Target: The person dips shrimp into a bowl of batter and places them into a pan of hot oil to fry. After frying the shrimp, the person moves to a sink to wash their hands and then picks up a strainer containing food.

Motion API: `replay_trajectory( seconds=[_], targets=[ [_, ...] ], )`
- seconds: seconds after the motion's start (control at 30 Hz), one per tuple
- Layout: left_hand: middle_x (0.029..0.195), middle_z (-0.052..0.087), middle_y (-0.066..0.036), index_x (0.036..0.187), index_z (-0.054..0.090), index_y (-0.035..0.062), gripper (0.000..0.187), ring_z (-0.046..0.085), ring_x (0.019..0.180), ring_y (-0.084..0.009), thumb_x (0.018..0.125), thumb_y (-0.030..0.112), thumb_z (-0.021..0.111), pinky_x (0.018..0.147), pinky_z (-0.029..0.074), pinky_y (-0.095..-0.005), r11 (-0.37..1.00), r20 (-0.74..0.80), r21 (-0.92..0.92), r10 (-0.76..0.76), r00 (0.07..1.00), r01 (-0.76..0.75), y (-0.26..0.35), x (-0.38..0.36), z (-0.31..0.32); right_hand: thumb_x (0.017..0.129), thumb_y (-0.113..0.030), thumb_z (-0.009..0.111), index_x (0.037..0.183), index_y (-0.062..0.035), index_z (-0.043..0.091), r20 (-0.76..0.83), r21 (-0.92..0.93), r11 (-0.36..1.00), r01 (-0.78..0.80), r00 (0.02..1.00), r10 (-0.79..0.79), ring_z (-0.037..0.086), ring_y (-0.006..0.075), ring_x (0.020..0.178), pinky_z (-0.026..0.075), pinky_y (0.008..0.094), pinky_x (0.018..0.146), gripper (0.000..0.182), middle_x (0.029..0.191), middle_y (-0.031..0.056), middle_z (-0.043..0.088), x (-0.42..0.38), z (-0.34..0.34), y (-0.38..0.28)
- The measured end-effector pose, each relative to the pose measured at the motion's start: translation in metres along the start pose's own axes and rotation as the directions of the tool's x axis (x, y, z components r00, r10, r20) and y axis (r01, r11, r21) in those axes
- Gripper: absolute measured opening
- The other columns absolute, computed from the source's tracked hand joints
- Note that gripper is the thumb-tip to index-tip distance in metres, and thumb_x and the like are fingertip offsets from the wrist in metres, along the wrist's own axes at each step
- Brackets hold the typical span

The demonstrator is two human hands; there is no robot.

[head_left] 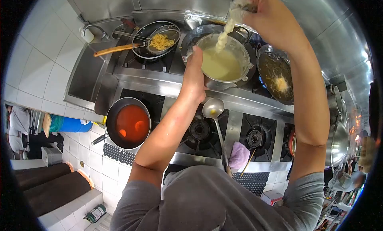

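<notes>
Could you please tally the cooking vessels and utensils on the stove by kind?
Pans and woks: 3 (red sauce pan, wok under strainer, frying wok)
Batter pots: 1, left hand on its rim, right hand above
Wire strainers: 1
Ladles: 1
Total: 6

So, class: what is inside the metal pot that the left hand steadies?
The metal pot holds pale, creamy batter, with more streaming down from the right hand. The batter hides the pot's bottom.

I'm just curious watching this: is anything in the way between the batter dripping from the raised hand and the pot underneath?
Nothing visible. The batter falls from the right hand straight into the open pot. The left hand grips the pot's near rim, beside the stream, not under it.
</notes>
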State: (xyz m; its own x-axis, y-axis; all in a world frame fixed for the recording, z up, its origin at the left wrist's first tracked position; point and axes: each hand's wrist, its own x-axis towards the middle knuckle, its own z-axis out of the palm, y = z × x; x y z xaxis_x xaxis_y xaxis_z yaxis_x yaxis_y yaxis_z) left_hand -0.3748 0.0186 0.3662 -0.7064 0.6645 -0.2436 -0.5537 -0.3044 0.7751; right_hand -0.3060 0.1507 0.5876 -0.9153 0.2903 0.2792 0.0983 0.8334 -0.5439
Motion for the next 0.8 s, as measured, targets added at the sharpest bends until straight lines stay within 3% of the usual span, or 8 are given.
replay_trajectory(
  seconds=[0.23, 0.33, 0.4, 0.43, 0.5, 0.57, 0.67, 0.8],
  targets=[
    [0.118, 0.066, 0.001, 0.144, 0.056, 0.0156, 0.064, 0.055, 0.089, -0.0108, 0.111, 0.068, 0.041, 0.067, 0.036, -0.0288, 0.996, -0.12, 0.075, 0.062, 0.991, -0.053, 0.0, 0.022, -0.001, 0.093, -0.009, 0.076, 0.093, 0.0059, 0.079, -0.094, 0.048, 0.996, 0.073, 0.993, -0.068, 0.066, 0.0158, 0.074, 0.053, 0.0351, 0.071, 0.015, 0.081, 0.008, 0.075, 0.07, -0.018, 0.045],
    [0.128, 0.065, -0.002, 0.149, 0.049, 0.0127, 0.063, 0.062, 0.101, -0.0148, 0.112, 0.064, 0.042, 0.074, 0.048, -0.036, 0.998, -0.133, 0.047, 0.043, 0.99, -0.037, -0.003, 0.011, -0.012, 0.09, -0.009, 0.076, 0.093, 0.0071, 0.078, -0.134, 0.056, 0.998, 0.005, 0.991, 0.003, 0.065, 0.0158, 0.075, 0.053, 0.0342, 0.07, 0.016, 0.082, 0.009, 0.074, 0.095, -0.02, 0.058],
    [0.141, 0.061, -0.007, 0.152, 0.048, 0.0079, 0.063, 0.064, 0.122, -0.0213, 0.114, 0.058, 0.042, 0.096, 0.054, -0.0444, 0.995, -0.105, -0.047, 0.087, 0.991, -0.092, -0.015, 0.001, -0.027, 0.086, -0.012, 0.076, 0.096, 0.0045, 0.079, -0.164, -0.08, 0.991, -0.109, 0.982, 0.094, 0.069, 0.0201, 0.078, 0.054, 0.037, 0.07, 0.019, 0.086, 0.011, 0.077, 0.114, -0.008, 0.085],
    [0.141, 0.061, -0.007, 0.152, 0.048, 0.0079, 0.063, 0.064, 0.122, -0.0213, 0.114, 0.058, 0.042, 0.096, 0.054, -0.0444, 0.994, -0.109, -0.05, 0.089, 0.99, -0.095, -0.016, -0.009, -0.034, 0.086, -0.012, 0.076, 0.096, 0.0045, 0.079, -0.16, -0.081, 0.991, -0.104, 0.983, 0.09, 0.069, 0.0201, 0.078, 0.054, 0.037, 0.07, 0.019, 0.086, 0.011, 0.077, 0.127, 0.006, 0.117],
    [0.152, 0.054, -0.016, 0.161, 0.038, 0.0011, 0.067, 0.053, 0.14, -0.0252, 0.116, 0.05, 0.046, 0.117, 0.043, -0.0399, 0.989, -0.088, -0.09, 0.107, 0.99, -0.114, -0.018, -0.032, -0.049, 0.087, -0.019, 0.073, 0.105, 0.0012, 0.079, -0.224, -0.184, 0.976, 0.12, 0.961, -0.16, 0.068, 0.0157, 0.076, 0.054, 0.0361, 0.072, 0.028, 0.082, 0.01, 0.075, 0.153, 0.043, 0.187],
    [0.154, 0.053, -0.016, 0.162, 0.037, 0.0012, 0.067, 0.05, 0.144, -0.025, 0.117, 0.049, 0.045, 0.12, 0.039, -0.0396, 0.988, -0.119, -0.046, 0.14, 0.983, -0.147, -0.022, -0.057, -0.066, 0.091, -0.027, 0.071, 0.106, 0.0055, 0.075, -0.044, -0.26, 0.947, -0.188, 0.982, 0.182, 0.075, 0.0453, 0.102, 0.058, 0.0509, 0.092, 0.036, 0.103, 0.0287, 0.076, 0.152, 0.072, 0.189],
    [0.155, 0.052, -0.016, 0.162, 0.038, 0.0004, 0.066, 0.046, 0.146, -0.0243, 0.117, 0.049, 0.045, 0.123, 0.036, -0.0394, 0.989, -0.14, -0.085, 0.104, 0.985, -0.117, -0.035, -0.091, -0.105, 0.093, -0.027, 0.068, 0.102, 0.0055, 0.075, -0.106, -0.497, 0.863, -0.098, 0.993, 0.052, 0.072, 0.048, 0.11, 0.057, 0.0527, 0.096, 0.035, 0.113, 0.0327, 0.074, 0.163, 0.128, 0.255],
    [0.157, 0.05, -0.016, 0.161, 0.038, -0.001, 0.067, 0.046, 0.147, -0.0247, 0.117, 0.049, 0.044, 0.123, 0.035, -0.0402, 0.994, -0.217, -0.086, 0.053, 0.975, -0.074, -0.041, -0.142, -0.147, 0.093, -0.026, 0.065, 0.101, 0.0049, 0.076, -0.01, -0.562, 0.808, -0.174, 0.979, 0.203, 0.072, 0.0487, 0.111, 0.056, 0.0535, 0.099, 0.033, 0.116, 0.0332, 0.073, 0.166, 0.177, 0.291]
  ],
)
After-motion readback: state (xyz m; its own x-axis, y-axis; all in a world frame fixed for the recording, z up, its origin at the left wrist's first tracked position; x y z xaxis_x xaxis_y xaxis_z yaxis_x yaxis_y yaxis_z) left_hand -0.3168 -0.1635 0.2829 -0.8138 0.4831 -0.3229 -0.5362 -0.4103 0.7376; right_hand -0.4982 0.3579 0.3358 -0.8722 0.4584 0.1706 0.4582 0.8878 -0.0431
